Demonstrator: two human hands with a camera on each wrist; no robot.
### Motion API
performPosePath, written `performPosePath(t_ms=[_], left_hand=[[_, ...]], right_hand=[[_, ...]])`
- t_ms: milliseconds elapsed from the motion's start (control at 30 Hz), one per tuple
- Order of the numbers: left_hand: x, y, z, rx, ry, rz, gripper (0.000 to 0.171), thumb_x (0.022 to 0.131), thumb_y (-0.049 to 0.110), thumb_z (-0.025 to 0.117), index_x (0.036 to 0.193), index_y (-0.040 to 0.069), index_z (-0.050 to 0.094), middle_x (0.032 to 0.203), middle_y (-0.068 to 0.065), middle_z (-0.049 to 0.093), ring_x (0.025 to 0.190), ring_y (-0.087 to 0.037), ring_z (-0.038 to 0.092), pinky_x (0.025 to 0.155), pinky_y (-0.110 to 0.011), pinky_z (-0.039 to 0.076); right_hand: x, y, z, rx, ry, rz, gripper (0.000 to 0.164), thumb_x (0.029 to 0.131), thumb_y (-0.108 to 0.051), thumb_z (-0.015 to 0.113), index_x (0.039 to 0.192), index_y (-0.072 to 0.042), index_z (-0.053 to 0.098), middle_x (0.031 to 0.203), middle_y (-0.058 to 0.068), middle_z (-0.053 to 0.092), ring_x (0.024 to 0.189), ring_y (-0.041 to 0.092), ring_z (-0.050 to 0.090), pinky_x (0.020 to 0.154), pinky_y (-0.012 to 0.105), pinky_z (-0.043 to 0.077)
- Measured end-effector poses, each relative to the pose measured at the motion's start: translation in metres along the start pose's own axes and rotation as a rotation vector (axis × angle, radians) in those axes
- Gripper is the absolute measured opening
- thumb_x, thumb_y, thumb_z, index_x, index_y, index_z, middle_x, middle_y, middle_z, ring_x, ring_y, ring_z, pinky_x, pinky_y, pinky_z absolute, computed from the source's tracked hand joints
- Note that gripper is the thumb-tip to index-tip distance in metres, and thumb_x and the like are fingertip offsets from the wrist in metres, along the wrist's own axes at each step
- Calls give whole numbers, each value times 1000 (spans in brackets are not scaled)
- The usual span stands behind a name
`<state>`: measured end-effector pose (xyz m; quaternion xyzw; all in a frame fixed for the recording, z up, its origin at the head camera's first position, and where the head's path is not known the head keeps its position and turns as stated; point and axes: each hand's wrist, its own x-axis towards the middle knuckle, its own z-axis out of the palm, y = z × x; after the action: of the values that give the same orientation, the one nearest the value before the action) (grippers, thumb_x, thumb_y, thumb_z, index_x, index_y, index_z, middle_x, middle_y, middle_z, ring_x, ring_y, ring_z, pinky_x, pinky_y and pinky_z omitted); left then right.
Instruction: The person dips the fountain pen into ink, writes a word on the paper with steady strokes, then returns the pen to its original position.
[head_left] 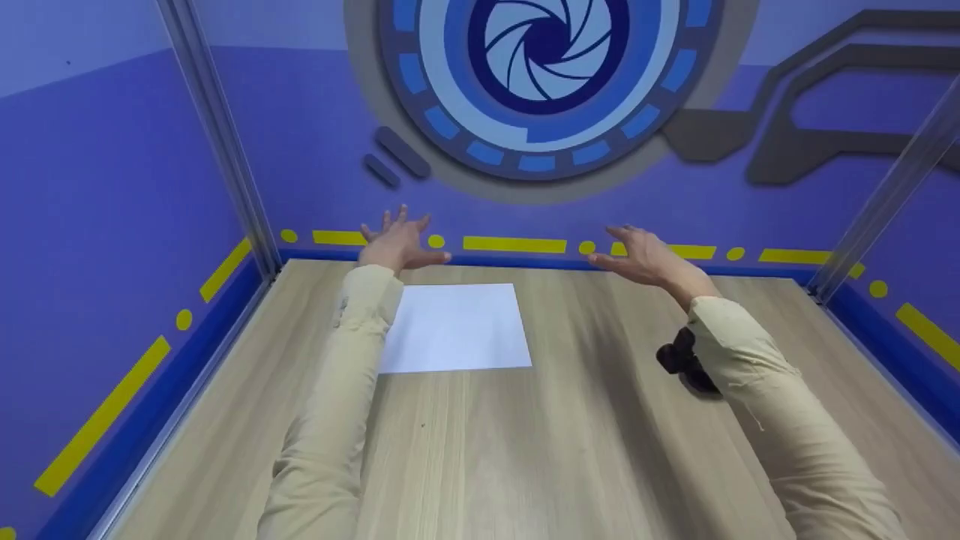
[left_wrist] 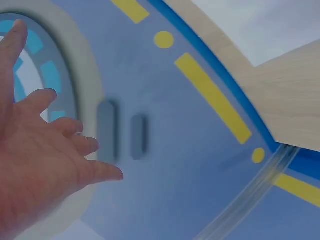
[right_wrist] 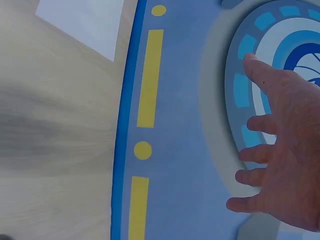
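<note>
Both hands are held out over the far part of the wooden table (head_left: 495, 450), and neither holds anything. My left hand (head_left: 396, 244) has its fingers spread, above the far left side of a white sheet of paper (head_left: 457, 330); the sleeve covers part of that sheet. In the left wrist view the left hand (left_wrist: 45, 150) shows an empty palm. To the right of the sheet, my right hand (head_left: 641, 259) reaches forward with thumb and fingers apart. The right wrist view shows the right hand (right_wrist: 290, 150) with nothing in it. Beneath the right forearm lies a black object (head_left: 679, 356), partly hidden, its kind unclear.
A blue-purple back wall (head_left: 300, 150) with a round printed emblem and yellow marks (head_left: 514, 244) rises behind the table. Side walls stand left and right, with a metal post (head_left: 225, 142) at the left corner and another post (head_left: 885, 195) at the right.
</note>
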<state>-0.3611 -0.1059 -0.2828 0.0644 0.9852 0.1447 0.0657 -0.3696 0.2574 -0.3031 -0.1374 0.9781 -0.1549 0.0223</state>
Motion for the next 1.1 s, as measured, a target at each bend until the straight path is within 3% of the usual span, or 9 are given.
performPosePath(t_ms=[233, 400, 833, 1100], left_hand=[[-1, -32, 20, -32, -12, -24, 79, 88, 51, 56, 151, 20, 18, 158, -20, -1, 144, -45, -3, 108, -72, 0], [-5, -52, 38, 0, -36, -45, 80, 88, 50, 57, 150, 20, 18, 157, -21, 3, 144, -45, -1, 108, -72, 4], [6, -81, 80, -32, -58, -58, 77, 88, 47, 59, 149, 18, 24, 156, -22, 10, 144, -45, 7, 109, -72, 8], [1, -109, 112, -46, -77, -66, 74, 87, 43, 62, 147, 14, 29, 155, -25, 14, 142, -48, 10, 107, -73, 10]], right_hand=[[-10, 22, 3, -16, -11, 5, 78, 93, -51, 47, 148, -2, 23, 150, 29, 24, 136, 48, 25, 109, 62, 25], [-21, 36, 13, 9, -16, -5, 79, 92, -52, 49, 147, -1, 24, 149, 30, 26, 135, 48, 27, 108, 63, 27], [-59, 90, 17, -19, 37, 30, 79, 93, -50, 48, 143, 9, 27, 143, 37, 29, 130, 55, 28, 104, 66, 27], [-88, 118, 48, -20, -5, 64, 79, 94, -50, 47, 141, 10, 29, 140, 39, 31, 126, 56, 33, 100, 67, 31]])
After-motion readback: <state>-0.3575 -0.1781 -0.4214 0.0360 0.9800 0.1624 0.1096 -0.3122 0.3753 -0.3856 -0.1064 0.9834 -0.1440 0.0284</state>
